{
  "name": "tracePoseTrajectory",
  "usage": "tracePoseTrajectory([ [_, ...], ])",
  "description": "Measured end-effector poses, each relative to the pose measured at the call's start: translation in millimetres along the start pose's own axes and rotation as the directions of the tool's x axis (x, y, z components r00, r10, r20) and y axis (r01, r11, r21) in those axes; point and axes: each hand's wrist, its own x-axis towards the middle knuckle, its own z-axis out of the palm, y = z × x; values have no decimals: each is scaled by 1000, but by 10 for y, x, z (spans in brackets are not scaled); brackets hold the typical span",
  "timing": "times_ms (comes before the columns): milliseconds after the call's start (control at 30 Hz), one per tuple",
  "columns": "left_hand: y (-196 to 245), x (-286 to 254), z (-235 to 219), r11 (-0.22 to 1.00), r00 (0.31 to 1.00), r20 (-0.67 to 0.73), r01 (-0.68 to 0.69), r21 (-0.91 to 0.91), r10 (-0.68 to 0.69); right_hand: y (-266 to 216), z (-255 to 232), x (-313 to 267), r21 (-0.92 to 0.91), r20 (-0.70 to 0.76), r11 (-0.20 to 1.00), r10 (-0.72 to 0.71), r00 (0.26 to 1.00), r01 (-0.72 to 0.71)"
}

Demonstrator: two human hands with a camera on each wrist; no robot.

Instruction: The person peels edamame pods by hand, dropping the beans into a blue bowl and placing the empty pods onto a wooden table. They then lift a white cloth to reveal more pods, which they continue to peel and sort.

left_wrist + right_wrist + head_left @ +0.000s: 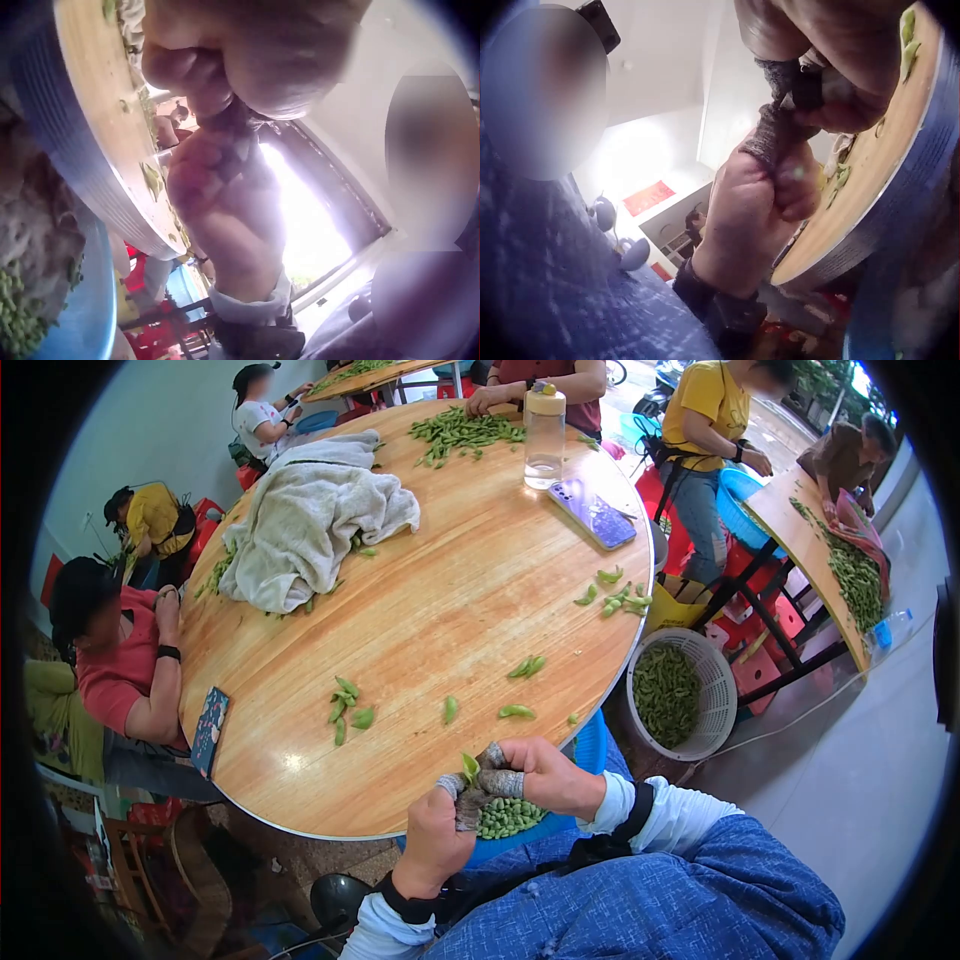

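My left hand (438, 847) and right hand (553, 778) meet at the fingertips over the near table edge. Both have grey wraps on thumb and fingers. Between them they pinch a green soybean pod (470, 767), its tip poking up; the rest is hidden by the fingers. Right below is a blue basin (590, 745) of shelled green beans (510, 817). Loose pods (516, 711) lie on the table just beyond. In the left wrist view the right hand (225, 202) faces the camera, and the right wrist view shows the left hand (754, 202); neither shows the pod.
On the round wooden table (440, 630) are a crumpled towel (310, 520), a water bottle (544, 440), a purple phone (592, 513), a patterned phone (209, 732) and a pod heap (462, 435). A white basket (715, 695) of pods stands on the right-hand floor. Several people sit around.
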Motion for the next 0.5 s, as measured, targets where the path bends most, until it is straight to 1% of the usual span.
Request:
tracePoseTrajectory([
  [67, -11, 7, 61, 972, 998, -50, 29, -231, -42, -8, 12, 1, -23, 3, 999, -31, 1000, 31],
  [100, -4, -3, 56, 914, 987, -5, 148, -378, -162, -11, 15, -1, -35, 4, 998, -46, 999, 46],
  [133, 10, -20, 43, 820, 961, 58, 263, -509, -272, -9, 7, -4, -81, 21, 994, -66, 998, 67],
  [167, 30, -32, 23, 694, 920, 136, 368, -619, -367, -4, -8, -7, -127, 40, 988, -84, 996, 89],
  [200, 67, -13, -24, 553, 883, 236, 442, -706, -405, 0, -19, -10, -171, 59, 979, -102, 993, 110],
  [267, 153, 48, -128, 223, 792, 442, 563, -796, -420, -12, -33, -12, -229, 52, 967, -103, 993, 112],
  [300, 172, 52, -126, 328, 808, 406, 557, -763, -427, -19, -42, -10, -259, 48, 959, -105, 993, 114],
  [367, 210, 71, -92, 524, 841, 336, 530, -666, -424, 53, -84, 3, -253, 33, 962, -95, 995, 100],
  [400, 216, 75, -71, 582, 865, 301, 495, -645, -402, 64, -91, 9, -250, 26, 964, -89, 996, 93],
  [467, 209, 51, -35, 687, 906, 232, 421, -592, -355, 22, -61, -8, -384, 33, 907, -171, 985, 171],
  [500, 199, 35, -20, 714, 917, 205, 396, -577, -342, -7, -38, -18, -449, 42, 869, -211, 977, 207],
])
